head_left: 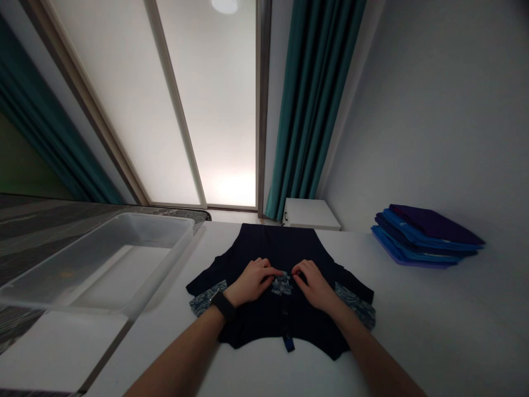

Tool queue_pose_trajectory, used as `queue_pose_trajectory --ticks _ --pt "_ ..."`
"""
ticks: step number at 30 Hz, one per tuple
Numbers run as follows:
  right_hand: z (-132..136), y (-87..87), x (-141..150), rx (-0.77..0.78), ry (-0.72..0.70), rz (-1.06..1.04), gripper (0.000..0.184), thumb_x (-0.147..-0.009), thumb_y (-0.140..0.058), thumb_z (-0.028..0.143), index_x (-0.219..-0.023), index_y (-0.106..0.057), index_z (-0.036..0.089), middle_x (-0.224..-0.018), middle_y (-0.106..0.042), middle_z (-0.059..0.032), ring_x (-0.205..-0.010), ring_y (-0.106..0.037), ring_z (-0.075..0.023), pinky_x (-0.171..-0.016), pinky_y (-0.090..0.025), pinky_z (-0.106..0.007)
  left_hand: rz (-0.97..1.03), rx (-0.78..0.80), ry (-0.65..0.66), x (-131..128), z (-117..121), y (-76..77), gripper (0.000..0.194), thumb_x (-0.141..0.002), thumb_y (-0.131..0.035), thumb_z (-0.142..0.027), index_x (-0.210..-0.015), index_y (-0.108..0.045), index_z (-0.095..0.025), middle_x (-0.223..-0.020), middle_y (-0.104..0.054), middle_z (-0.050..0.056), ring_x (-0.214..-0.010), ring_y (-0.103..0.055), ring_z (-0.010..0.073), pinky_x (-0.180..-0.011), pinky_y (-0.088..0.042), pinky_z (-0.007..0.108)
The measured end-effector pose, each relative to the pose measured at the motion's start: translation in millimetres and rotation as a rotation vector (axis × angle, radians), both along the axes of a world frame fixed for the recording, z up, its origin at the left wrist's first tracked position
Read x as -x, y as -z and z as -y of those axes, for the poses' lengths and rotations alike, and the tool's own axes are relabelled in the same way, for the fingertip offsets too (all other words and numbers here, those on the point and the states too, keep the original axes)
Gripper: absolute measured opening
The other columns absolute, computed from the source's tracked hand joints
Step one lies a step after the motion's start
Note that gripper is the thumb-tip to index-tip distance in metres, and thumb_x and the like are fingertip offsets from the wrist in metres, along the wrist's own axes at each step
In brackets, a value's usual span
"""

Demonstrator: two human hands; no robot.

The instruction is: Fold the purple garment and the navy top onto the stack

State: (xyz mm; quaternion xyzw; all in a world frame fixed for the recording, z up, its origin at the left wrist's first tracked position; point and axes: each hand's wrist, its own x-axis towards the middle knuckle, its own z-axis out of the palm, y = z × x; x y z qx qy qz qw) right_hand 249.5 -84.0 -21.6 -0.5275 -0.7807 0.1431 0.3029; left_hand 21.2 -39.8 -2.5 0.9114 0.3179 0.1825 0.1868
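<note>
**Q:** What is counted in this view?

**A:** Two grips are shown: the left grip (252, 282), with a black wristband (223, 306), and the right grip (316, 285). One dark navy garment (281, 309) is laid flat on a white table (417, 336). Three blue patterned fabric patches are seen on it, and one blue tab (289, 344) is seen at its near edge. One clear plastic bin (99, 262) and one stack of folded blue and purple textiles (427, 237) are also shown. The number of layers in the stack cannot be told exactly.

**Q:** Where is the garment relative to the grips?

**A:** The garment is placed directly beneath both grips, which are set on its middle, close together on either side of the central patterned patch (282, 285).

**Q:** In what state are the grips shown?

**A:** On each grip, the fingers are pressed together and curled down onto the cloth. Whether the fabric is pinched cannot be told.

**Q:** How are the other items placed?

**A:** The bin is seen left of the garment, and the stack is seen well apart to the right, on the table.
</note>
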Motion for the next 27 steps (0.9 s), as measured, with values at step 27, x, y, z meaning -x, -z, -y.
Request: queue_pose_trajectory --ticks 27 --pt "23 -14.3 33 0.032 0.022 0.188 0.010 -0.086 -0.054 0.013 -0.087 -0.055 0.022 -0.081 -0.059 -0.0007 -0.082 -0.051 -0.0197 -0.074 -0.035 -0.032 -0.117 0.098 -0.060 -14 16 -13.8 0.006 -0.085 -0.060 -0.018 -0.090 -0.063 -0.018 -0.087 -0.058 0.001 -0.082 -0.056 0.0174 -0.076 -0.043 0.029"
